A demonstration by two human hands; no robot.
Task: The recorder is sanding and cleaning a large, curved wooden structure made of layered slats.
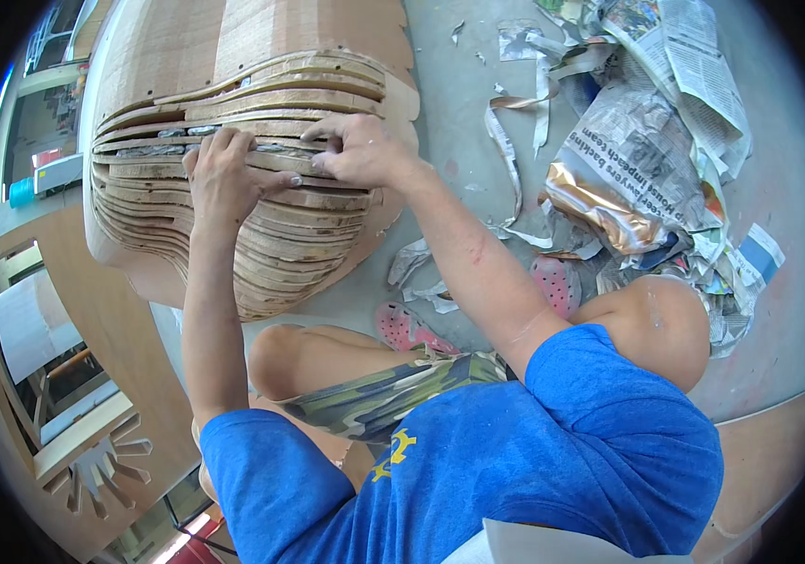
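A large curved form made of stacked wooden layers (304, 246) stands in front of me, with narrow gaps between its bent slats. Crumpled newspaper strips (150, 150) are tucked into some of the upper gaps. My left hand (226, 177) rests on the slats, its fingers bent over an upper layer and its thumb stretched to the right along a gap. Beside it, my right hand (360, 152) touches the right part of the same gap. Its index finger and thumb are curved but apart, and I see nothing between them. The right hand's other fingers are partly hidden.
Torn newspaper (609, 160) lies heaped on the grey floor (464, 132) at the right, with loose strips nearer the form. Pink clogs (407, 327) are by my legs. A wooden panel with cut-outs (130, 376) stands at the left, below a small turquoise-and-white object (56, 174).
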